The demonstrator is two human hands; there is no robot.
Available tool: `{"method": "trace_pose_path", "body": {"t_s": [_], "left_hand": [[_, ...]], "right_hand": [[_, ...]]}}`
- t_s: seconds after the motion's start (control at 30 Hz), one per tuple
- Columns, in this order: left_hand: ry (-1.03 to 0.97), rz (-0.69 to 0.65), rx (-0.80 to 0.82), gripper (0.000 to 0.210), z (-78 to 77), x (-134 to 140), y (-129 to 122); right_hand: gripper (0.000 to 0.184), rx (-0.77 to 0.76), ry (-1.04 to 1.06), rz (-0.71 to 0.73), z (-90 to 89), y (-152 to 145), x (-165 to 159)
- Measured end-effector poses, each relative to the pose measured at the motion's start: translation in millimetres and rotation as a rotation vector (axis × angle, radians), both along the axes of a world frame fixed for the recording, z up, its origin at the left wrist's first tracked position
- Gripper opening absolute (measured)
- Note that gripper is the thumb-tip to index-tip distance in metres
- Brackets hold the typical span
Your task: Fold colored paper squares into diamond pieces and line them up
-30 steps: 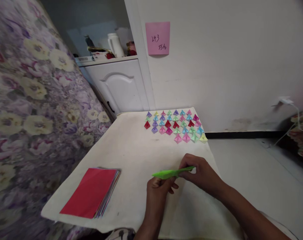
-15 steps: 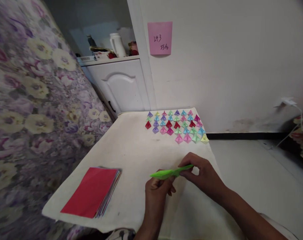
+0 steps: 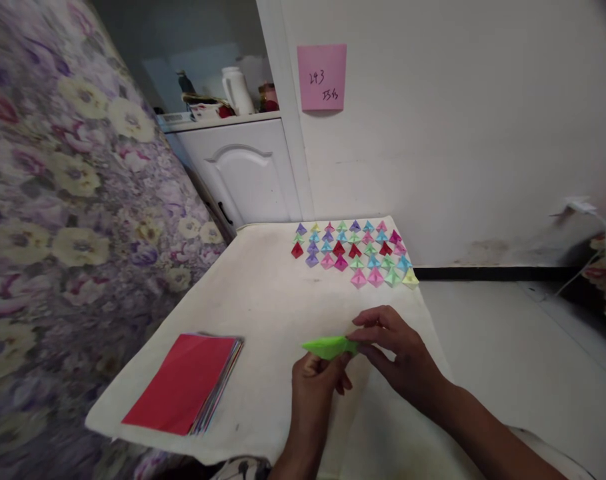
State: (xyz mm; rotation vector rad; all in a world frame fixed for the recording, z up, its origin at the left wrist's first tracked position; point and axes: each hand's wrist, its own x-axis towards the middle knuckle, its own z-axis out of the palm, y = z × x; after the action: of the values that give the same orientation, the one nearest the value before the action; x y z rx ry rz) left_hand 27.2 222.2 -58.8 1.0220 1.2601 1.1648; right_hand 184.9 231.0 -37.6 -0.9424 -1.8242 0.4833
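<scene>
A bright green piece of folded paper (image 3: pixel 327 346) is held above the front of the table, its pointed end to the left. My left hand (image 3: pixel 319 380) pinches it from below, thumb against its near side. At the paper's right end, the thumb and index finger of my right hand (image 3: pixel 395 343) close on it, while the other fingers are raised and bent. Part of the paper's right end is hidden behind those fingers.
Rows of small folded paper pieces (image 3: pixel 354 251) in many colours stand at the table's back right. A stack of coloured paper (image 3: pixel 183 383), red on top, lies at front left on the pale tablecloth (image 3: pixel 263 300). A floral curtain (image 3: pixel 77 247) hangs at left.
My right hand has moved slightly left along the green paper. The tip that stuck out to the right beyond my fingers no longer shows. My left hand has barely moved.
</scene>
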Motion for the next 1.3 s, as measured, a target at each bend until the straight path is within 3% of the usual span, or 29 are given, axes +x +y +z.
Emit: {"method": "trace_pose_path", "body": {"t_s": [1.3], "left_hand": [[-0.073,0.056,-0.015,0.02,5.3,3.4,-0.7]], "right_hand": [[0.027,-0.025,0.003,-0.011,-1.8,-1.3,-2.1]]}}
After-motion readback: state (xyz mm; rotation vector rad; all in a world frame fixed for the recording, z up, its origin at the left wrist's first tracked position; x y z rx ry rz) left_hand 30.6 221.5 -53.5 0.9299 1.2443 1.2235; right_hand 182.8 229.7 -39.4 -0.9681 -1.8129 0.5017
